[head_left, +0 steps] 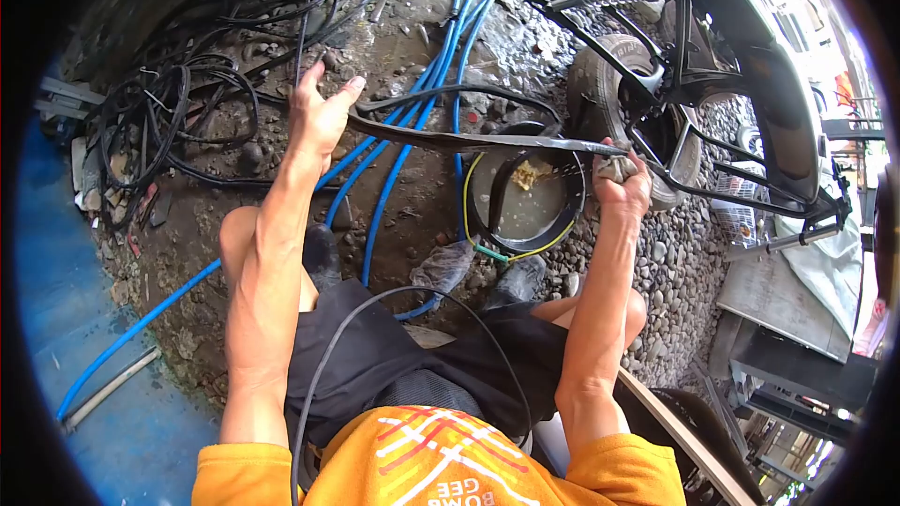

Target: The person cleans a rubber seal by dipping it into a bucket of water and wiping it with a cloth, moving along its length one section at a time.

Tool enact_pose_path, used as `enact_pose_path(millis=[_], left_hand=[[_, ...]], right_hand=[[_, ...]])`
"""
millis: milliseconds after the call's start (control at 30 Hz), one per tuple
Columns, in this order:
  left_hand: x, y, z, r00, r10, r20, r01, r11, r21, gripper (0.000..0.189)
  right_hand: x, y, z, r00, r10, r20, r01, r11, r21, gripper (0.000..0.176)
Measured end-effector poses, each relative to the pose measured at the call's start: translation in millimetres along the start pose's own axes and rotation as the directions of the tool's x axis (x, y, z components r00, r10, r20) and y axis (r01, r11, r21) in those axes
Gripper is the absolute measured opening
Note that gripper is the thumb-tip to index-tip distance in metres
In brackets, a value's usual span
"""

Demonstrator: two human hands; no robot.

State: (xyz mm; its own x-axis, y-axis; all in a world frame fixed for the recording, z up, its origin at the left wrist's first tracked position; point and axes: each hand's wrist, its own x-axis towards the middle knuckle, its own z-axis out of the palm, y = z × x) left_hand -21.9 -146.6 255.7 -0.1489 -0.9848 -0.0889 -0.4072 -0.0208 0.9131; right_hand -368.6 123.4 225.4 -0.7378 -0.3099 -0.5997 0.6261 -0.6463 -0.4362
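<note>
A flattened black rubber inner tube (469, 141) stretches nearly straight between my hands, above a round black basin of water (572, 215). My left hand (319, 122) holds its left end; thumb and forefinger stand apart, and the other fingers are mostly hidden. My right hand (625, 186) is closed around a greyish crumpled rag (616, 168), pressed against the tube's right part. Another stretch of the tube loops behind the basin. A yellowish spongy lump (530, 174) lies in the basin, whose rim has a yellow-green hose (489, 252) along it.
Blue hoses (398, 155) run across the wet dirt, and tangled black tubing (173, 117) lies at the left. A motorcycle wheel (595, 84) and frame stand at the right over gravel (666, 272). A clear plastic bag (442, 267) lies between my feet. A thin dark cable (352, 319) arcs over my lap.
</note>
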Motion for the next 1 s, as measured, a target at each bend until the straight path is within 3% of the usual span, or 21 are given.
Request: enact_pose_path(millis=[33, 67, 100, 200, 267, 367, 467, 600, 700, 733, 833, 900, 1000], left_hand=[[-7.0, 16.9, -3.4, 0.91, -0.392, 0.136, 0.413, 0.884, -0.218, 0.056], [1.8, 2.3, -7.5, 0.811, -0.441, 0.384, 0.564, 0.764, -0.314, 0.059], [5.4, -5.2, -13.2, 0.692, -0.378, 0.615, 0.66, 0.676, -0.328, 0.057], [11.8, -45.1, 16.0, 0.596, -0.425, 0.681, 0.802, 0.36, -0.476, 0.056], [11.6, -49.3, 28.5, 0.555, -0.539, 0.633, 0.82, 0.227, -0.526, 0.058], [20.1, -85.6, 40.9, 0.59, -0.429, 0.684, 0.767, 0.033, -0.641, 0.058], [18.8, -85.1, 43.3, 0.581, -0.387, 0.716, 0.755, -0.073, -0.652, 0.061], [28.7, -103.2, 46.3, 0.504, -0.413, 0.758, 0.768, -0.188, -0.613, 0.059], [36.0, -125.7, 50.5, 0.4, -0.537, 0.742, 0.78, -0.226, -0.584, 0.056], [35.6, -126.8, 55.6, 0.399, -0.643, 0.653, 0.767, -0.157, -0.622, 0.048], [37.9, -130.6, 50.9, 0.399, -0.59, 0.701, 0.781, -0.182, -0.598, 0.041], [39.5, -124.5, 52.4, 0.447, -0.553, 0.703, 0.784, -0.136, -0.606, 0.033], [38.9, -104.6, 46.7, 0.514, -0.454, 0.728, 0.79, -0.079, -0.608, 0.028]], right_hand=[[-1.9, -3.8, -1.1, 0.999, 0.036, 0.013, -0.036, 0.999, 0.007, 0.017], [-1.6, -6.9, -1.6, 0.997, 0.069, 0.035, -0.07, 0.997, 0.037, 0.018], [1.9, -11.6, -4.3, 0.993, 0.1, 0.059, -0.104, 0.992, 0.067, 0.019], [-5.8, -19.8, -5.0, 0.973, 0.119, 0.197, -0.13, 0.991, 0.044, 0.022], [-10.7, -26.3, -6.1, 0.963, 0.107, 0.248, -0.116, 0.993, 0.024, 0.022], [-16.8, -34.9, -4.4, 0.973, 0.086, 0.215, -0.087, 0.996, -0.004, 0.024], [-19.6, -42.3, -7.9, 0.955, 0.086, 0.282, -0.098, 0.995, 0.03, 0.024], [-23.4, -51.0, -5.3, 0.943, 0.142, 0.302, -0.171, 0.983, 0.072, 0.025], [-28.3, -52.2, -3.5, 0.942, 0.142, 0.304, -0.178, 0.98, 0.092, 0.024], [-27.0, -53.1, -4.0, 0.943, 0.142, 0.303, -0.178, 0.979, 0.097, 0.024], [-28.6, -53.8, -6.5, 0.942, 0.146, 0.303, -0.173, 0.983, 0.064, 0.022], [-30.8, -54.3, -7.0, 0.929, 0.19, 0.318, -0.206, 0.978, 0.017, 0.022], [-29.2, -48.2, -6.7, 0.976, 0.083, 0.202, -0.056, 0.989, -0.135, 0.017]])
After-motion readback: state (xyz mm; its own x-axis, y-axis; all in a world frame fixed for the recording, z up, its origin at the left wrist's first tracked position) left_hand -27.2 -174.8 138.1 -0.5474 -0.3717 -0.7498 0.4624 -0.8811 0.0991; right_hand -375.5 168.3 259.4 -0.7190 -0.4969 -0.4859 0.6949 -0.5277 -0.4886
